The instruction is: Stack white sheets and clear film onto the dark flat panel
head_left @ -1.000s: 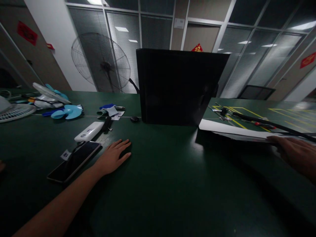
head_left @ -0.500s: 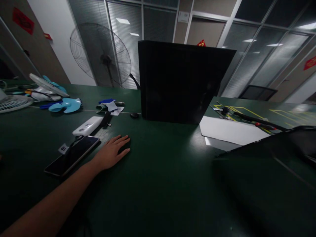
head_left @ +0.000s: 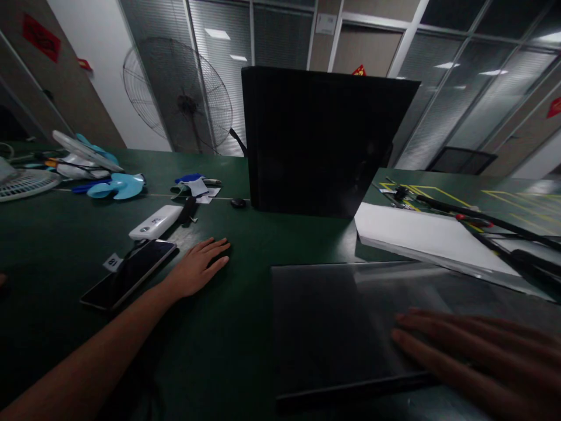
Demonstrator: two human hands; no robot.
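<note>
My left hand [head_left: 193,272] lies flat on the green table [head_left: 219,345], fingers spread and holding nothing, just right of a dark phone [head_left: 129,278] with a small numbered tag. At the lower right, a flat dark panel [head_left: 337,327] with a glossy surface lies on the table. Over its right part is my right hand [head_left: 477,351], blurred, with fingers stretched out; whether it touches the panel cannot be made out. Beyond the panel stands a large black box-like case [head_left: 324,140], upright on the table.
A white device [head_left: 155,222] sits beyond the phone, and a small black object [head_left: 238,203] is near the case. Blue fan blades [head_left: 117,186] and fan parts lie at the left. White sheets [head_left: 421,231] and cables are at the right; a large fan [head_left: 187,104] stands behind.
The dark panel, raised and tilted at the right edge before, now lies flat nearer the middle. My right hand has come into view over it. My left hand has hardly moved.
</note>
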